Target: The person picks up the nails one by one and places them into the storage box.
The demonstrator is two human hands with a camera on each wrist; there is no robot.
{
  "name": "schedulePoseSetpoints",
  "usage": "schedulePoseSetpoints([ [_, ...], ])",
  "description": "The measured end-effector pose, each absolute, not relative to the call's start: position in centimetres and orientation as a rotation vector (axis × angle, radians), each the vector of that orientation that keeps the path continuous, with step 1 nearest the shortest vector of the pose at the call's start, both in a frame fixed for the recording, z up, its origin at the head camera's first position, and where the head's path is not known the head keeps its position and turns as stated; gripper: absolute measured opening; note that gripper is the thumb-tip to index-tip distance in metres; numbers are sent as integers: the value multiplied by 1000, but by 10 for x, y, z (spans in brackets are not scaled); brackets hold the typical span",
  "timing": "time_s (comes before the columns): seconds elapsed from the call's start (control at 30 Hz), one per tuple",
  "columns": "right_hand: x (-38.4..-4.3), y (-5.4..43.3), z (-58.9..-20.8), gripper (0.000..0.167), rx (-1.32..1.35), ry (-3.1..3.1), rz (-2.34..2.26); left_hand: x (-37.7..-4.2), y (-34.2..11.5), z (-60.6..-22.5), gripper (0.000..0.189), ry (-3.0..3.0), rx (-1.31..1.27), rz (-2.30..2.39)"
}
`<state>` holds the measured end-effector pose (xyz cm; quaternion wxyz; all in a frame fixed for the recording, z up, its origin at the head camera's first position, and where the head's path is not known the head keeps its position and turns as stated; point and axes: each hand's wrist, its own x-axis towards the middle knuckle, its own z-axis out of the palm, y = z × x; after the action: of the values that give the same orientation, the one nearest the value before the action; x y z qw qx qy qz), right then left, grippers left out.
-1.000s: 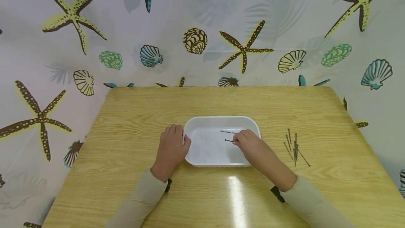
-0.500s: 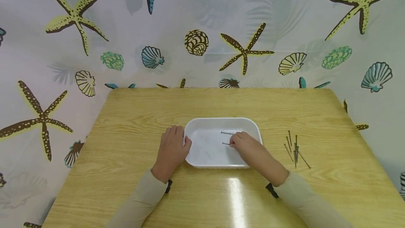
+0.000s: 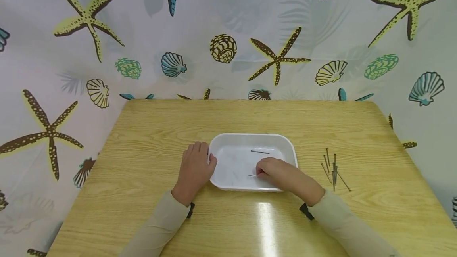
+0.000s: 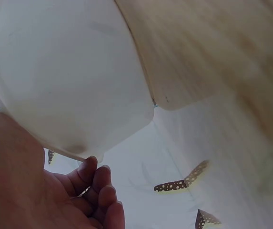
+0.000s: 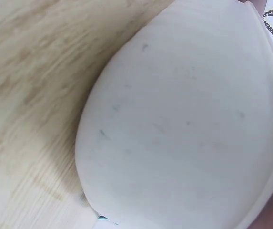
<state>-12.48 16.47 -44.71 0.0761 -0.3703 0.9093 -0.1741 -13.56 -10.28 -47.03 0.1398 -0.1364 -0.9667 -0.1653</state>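
A white rectangular tray (image 3: 235,188) stands on the wooden table. At its left end my left hand (image 3: 194,169) holds the rim, thumb over the edge and fingers curled on the outside; the left wrist view shows the fingertips (image 4: 92,161) right at the tray's edge. My right hand (image 3: 276,171) reaches inside over the right half and pinches a thin metal nail (image 3: 252,175), whose head end points left, low near the front wall. Farther back on the tray floor lies another nail (image 3: 260,152). In the right wrist view the tray's wall (image 5: 179,119) hides the right fingers.
Right of the tray, several loose nails (image 3: 334,169) lie in a crossed pile on the wooden table (image 3: 160,126). A fabric backdrop (image 3: 200,23) printed with starfish and shells rises behind the table and along both sides.
My right hand has moved toward the tray's front wall and lower with the pinched nail, so the nail behind it shows fully. The left hand stays at the rim.
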Motion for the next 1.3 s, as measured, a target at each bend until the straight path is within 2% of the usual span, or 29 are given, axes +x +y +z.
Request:
schedulePoseSetpoints([
  [0.53,-128,167,-447,14,-1045,2507,-621,-137,-101,-469,15,-2814,-377,-465],
  [1.3,-131,169,-452,12,-1030,2401,-658,-136,-101,-470,14,-2812,-376,-496],
])
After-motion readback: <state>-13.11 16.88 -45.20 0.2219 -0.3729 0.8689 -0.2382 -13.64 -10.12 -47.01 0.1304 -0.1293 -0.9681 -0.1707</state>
